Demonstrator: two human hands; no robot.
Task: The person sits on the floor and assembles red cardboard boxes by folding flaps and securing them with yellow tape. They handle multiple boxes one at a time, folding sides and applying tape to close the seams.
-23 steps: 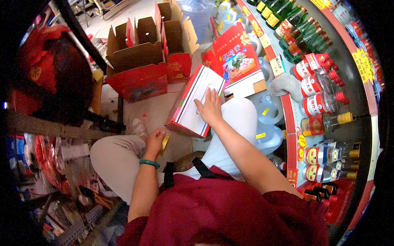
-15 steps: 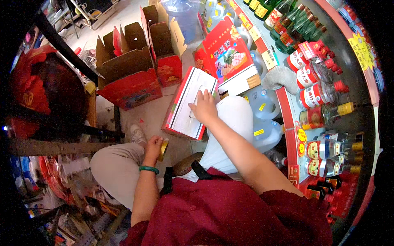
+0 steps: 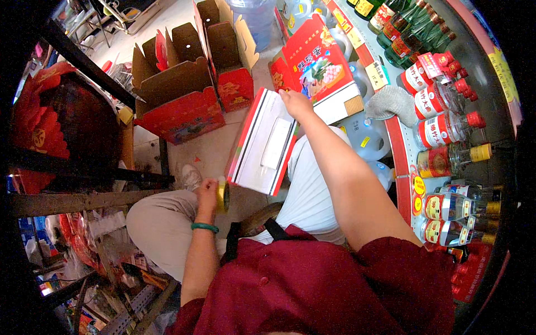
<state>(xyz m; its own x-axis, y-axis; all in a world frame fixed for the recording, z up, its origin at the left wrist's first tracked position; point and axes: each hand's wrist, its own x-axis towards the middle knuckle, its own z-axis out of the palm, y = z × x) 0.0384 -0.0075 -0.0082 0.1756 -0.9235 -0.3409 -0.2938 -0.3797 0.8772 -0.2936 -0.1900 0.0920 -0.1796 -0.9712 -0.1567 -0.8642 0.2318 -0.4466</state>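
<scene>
A red and white cardboard box (image 3: 254, 142) stands between my knees, its white face with a dark stripe turned up. A paler oblong panel (image 3: 276, 144) lies in that face. My right hand (image 3: 296, 104) is at the box's far right corner, fingers curled over the edge; the fingertips are partly hidden. Beside my left knee, my left hand (image 3: 207, 196) is closed on a roll of yellow tape (image 3: 224, 197), held upright on its edge. A green bangle (image 3: 205, 228) circles that wrist.
Open red cartons (image 3: 178, 120) stand at the far left. Another printed carton (image 3: 318, 72) leans behind the box. Water jugs (image 3: 365, 137) line the shelf foot at right, below bottles (image 3: 435, 131) and a grey cloth-like roll (image 3: 391, 103). A dark-framed rack (image 3: 56, 204) borders the left.
My right hand has slid from the middle of the box's white face to its far right corner. The box has tilted slightly toward me. My left hand keeps the tape roll.
</scene>
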